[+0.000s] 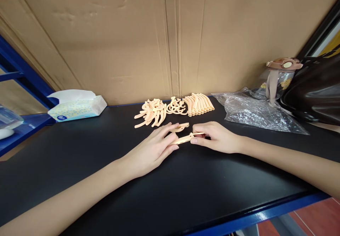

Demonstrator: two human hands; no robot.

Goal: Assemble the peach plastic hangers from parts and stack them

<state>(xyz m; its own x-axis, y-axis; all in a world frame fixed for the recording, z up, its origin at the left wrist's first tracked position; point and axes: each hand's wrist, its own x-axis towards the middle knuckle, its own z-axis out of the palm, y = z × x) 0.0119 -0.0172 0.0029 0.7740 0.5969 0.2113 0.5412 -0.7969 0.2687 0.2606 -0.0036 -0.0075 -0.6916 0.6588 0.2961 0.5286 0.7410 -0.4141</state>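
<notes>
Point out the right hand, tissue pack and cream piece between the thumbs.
Right hand (219, 136): head view, back of hand.
Tissue pack (75, 112): head view, printed front.
Cream piece (183, 140): head view, its visible middle.

the long peachy piece (183, 140) angles kinda away toward the right, little dark marks along its near side, left end hidden, right end up against a slim pale strip (199, 133), with a same-coloured curved piece (182, 127) just behind it

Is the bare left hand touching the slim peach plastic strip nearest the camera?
Touching: the head view shows the left hand pinching the strip between its fingers.
</notes>
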